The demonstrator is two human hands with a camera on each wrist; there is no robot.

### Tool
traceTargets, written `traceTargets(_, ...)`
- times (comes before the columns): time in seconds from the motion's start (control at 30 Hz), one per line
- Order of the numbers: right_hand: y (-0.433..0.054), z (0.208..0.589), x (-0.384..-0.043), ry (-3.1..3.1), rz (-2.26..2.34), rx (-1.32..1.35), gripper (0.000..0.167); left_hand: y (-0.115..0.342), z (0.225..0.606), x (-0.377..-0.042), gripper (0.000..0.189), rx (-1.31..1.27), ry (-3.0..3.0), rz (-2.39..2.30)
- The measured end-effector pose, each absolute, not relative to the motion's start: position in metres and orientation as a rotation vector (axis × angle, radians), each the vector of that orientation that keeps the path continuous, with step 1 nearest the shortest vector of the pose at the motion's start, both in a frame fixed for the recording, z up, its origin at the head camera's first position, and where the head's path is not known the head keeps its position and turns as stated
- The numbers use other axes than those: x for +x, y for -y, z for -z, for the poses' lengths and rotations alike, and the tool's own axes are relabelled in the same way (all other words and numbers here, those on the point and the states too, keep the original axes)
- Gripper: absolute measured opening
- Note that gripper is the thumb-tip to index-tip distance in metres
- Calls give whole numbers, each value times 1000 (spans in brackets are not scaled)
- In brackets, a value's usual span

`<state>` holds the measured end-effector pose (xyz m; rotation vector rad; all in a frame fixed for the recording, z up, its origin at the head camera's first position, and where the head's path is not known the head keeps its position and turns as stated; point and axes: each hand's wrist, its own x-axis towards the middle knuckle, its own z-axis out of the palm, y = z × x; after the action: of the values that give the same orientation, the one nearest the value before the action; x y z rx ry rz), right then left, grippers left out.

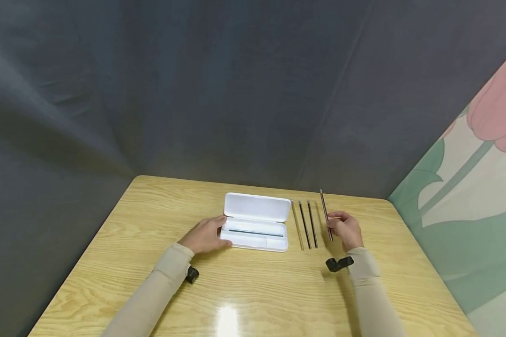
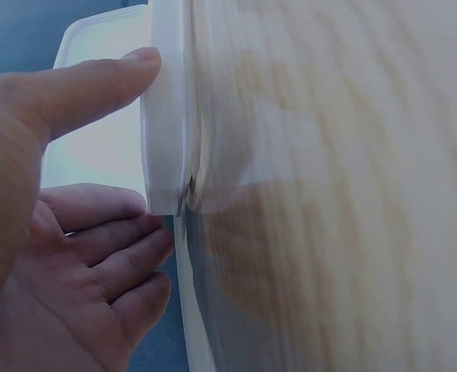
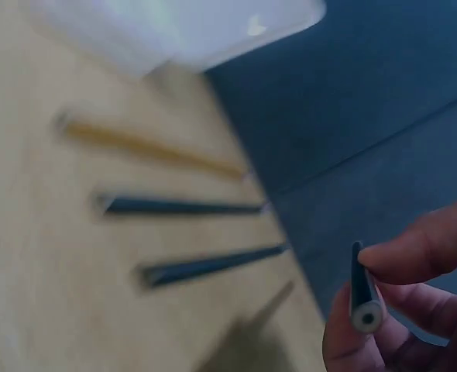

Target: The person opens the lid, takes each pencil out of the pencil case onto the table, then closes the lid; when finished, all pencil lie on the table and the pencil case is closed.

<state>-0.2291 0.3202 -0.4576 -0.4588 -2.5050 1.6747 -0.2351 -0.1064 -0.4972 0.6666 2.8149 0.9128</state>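
A white pencil case [image 1: 257, 207] lies with its lid raised, and one dark pencil [image 1: 257, 232] rests lengthwise inside it. My left hand [image 1: 204, 235] holds the case by its left end. In the left wrist view the thumb [image 2: 139, 66] lies against the case's side wall [image 2: 166, 116], with the fingers at its hinge corner. To the right, my right hand [image 1: 346, 229] pinches a dark pencil [image 1: 323, 206] between thumb and fingers, above the table. The right wrist view shows that pencil [image 3: 362, 287] nearly end-on, its round, unsharpened end toward the camera.
Between the case and my right hand, a gold pencil [image 1: 297, 227] and two black pencils, one nearer the case [image 1: 305, 225] and one farther right [image 1: 312, 225], lie side by side on the wooden table [image 1: 274, 290]. A dark curtain [image 1: 236, 93] hangs behind the table's far edge.
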Motion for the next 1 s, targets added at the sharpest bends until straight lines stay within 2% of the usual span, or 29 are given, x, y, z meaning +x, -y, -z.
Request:
traceTargets(0.27,-321,488,-234,2892,-966,-380,31,105,500,-232,91,666,-2792,-911)
traceTargets(0.5,-317,485,-240,2961,-842,-244,25,106,498,-233,91,673,-2818,-905)
traceTargets(0.7,-301,475,-229,2745,-887,-200,18,106,501,-233,92,697,-2810,-889)
traceTargets(0.8,-276,461,-226,2634,-985,-25,14,106,502,-234,93,694,-2829,-875)
traceTargets(1.0,-219,451,-233,2727,-941,543,16,105,498,-236,92,691,-2837,-880)
